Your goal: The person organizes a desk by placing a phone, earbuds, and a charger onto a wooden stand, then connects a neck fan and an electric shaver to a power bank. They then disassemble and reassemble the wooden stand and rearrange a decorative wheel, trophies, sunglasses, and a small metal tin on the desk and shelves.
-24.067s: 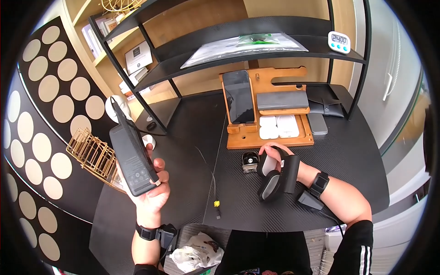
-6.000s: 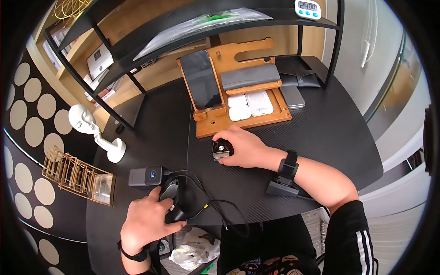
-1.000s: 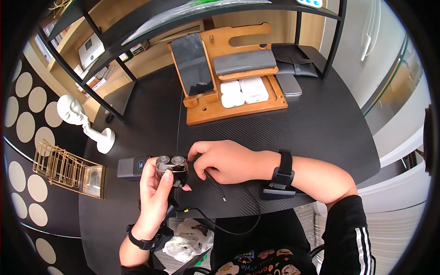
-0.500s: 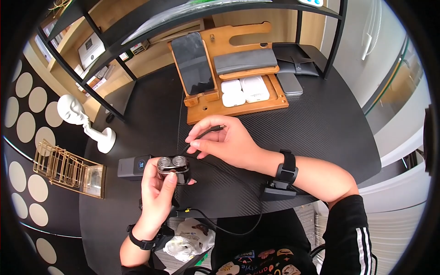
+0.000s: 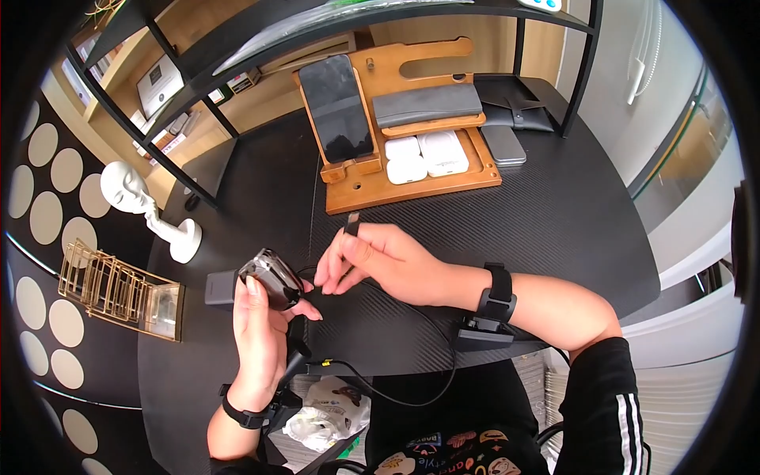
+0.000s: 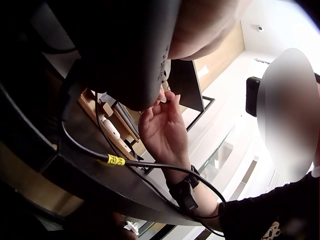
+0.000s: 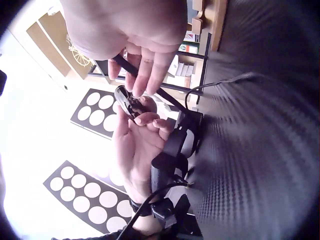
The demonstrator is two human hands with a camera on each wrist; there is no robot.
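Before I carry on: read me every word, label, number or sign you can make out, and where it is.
"style", apparently, on the shirt; its other lettering is unclear.
Yellow cable tag: characters, too blurred.
Framed sheet: too small.
White pad on the stand: faint marking, too small.
Shaver: nothing legible.
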